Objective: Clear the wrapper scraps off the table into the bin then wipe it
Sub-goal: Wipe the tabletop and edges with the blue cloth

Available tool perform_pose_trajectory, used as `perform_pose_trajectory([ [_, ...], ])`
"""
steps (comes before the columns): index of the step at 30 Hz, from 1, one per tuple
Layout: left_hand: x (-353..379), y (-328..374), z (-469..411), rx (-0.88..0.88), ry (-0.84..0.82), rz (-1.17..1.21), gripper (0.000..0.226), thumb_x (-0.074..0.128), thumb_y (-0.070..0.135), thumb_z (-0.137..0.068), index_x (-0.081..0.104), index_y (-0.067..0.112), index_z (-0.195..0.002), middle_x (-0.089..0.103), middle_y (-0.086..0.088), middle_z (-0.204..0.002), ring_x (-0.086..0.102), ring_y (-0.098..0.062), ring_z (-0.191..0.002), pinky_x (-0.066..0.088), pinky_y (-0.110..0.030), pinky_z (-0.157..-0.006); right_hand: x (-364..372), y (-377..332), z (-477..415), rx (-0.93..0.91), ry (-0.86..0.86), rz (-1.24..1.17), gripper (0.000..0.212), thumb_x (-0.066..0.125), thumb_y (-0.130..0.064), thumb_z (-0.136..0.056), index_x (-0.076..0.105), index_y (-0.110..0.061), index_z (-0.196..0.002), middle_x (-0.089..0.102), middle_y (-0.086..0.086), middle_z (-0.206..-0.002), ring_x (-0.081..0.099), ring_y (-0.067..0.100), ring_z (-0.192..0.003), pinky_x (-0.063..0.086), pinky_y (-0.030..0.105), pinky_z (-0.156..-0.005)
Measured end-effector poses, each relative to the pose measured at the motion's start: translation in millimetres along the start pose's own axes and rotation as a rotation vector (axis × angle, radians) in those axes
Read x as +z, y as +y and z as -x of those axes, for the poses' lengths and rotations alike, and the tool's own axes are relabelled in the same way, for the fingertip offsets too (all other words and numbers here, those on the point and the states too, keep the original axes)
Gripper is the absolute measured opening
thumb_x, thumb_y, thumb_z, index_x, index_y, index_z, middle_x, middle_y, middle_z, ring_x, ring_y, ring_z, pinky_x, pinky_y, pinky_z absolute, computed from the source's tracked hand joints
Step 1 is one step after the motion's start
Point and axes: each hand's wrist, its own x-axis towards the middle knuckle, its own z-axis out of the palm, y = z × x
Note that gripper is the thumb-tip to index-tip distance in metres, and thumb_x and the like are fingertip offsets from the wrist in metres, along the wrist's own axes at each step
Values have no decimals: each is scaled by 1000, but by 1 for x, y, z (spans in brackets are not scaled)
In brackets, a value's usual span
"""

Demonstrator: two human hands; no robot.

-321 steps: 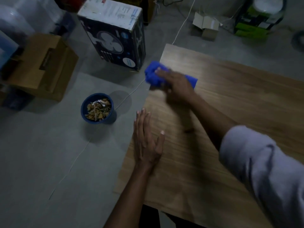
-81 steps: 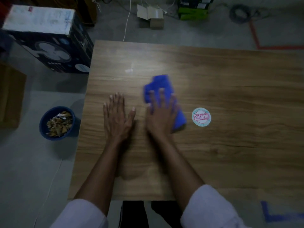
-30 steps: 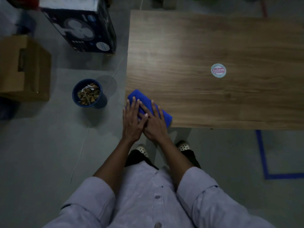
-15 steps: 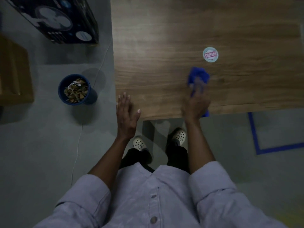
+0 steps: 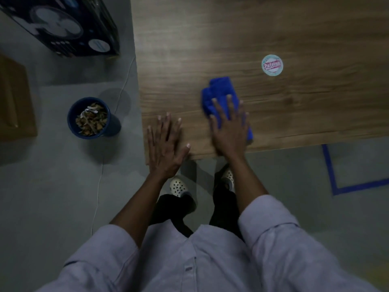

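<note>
Step in hand: I judge this to be the wiping stage; I can see no wrapper scraps on the part of the worktop [image 5: 210, 34] that is in frame.
Cloth: a blue cloth [image 5: 220, 89], folded or bunched, lies on the worktop right of centre frame, near the lower edge of the board.
Right hand: my right hand [image 5: 229, 131] lies flat on the cloth with fingers straight and spread, pressing it down, not clutching it.
Left hand: my left hand [image 5: 166, 142] is flat on bare wood at the lower left corner of the worktop, fingers extended, holding nothing (it looks like a brace).
Bin: the dark blue bin [image 5: 113, 128] stands on the floor at left of frame, apart from the worktop, with brownish scraps [image 5: 91, 120] inside.
Sticker: a round sticker [image 5: 272, 64] sits on the wood up and to the right of the cloth, not touching it.
How the cloth should handle: soft, light and limp, I expect; it should slide under a flat palm but may bunch or unfold if pushed from one corner.
Where to hold: I would keep the palm over its middle, fingers spread toward the leading edge.
Risk: close to the board's lower edge, a pull toward me could drag the cloth off onto the floor.
</note>
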Motion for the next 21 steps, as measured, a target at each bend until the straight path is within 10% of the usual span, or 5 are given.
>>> perform_pose_trajectory([
  [8,-4,-2,2,7,-41,13,75,42,58,-98,25,23,-162,10,-5,-172,0,-26,-159,-2,-51,-127,-49,99,-13,536,316,-188,48,37,-35,-108,59,-9,-141,54,18,-148,52,41,-132,40,49,-112],
  [15,-7,4,-10,-268,125,409,75,42,49,-99,29,7,-159,21,-4,-168,14,-21,-158,6,-42,-128,5,-90,71,-330,-11,-36,58,51,-32,-102,36,-24,-158,24,-1,-168,14,28,-157,17,47,-124],
  [21,7,-1,-37,-108,102,195,72,42,43,-101,29,1,-158,22,-10,-168,17,-27,-157,9,-43,-129,18,-65,11,-288,-26,10,57,37,-39,-106,31,-23,-160,17,-3,-170,5,26,-158,13,51,-126],
])
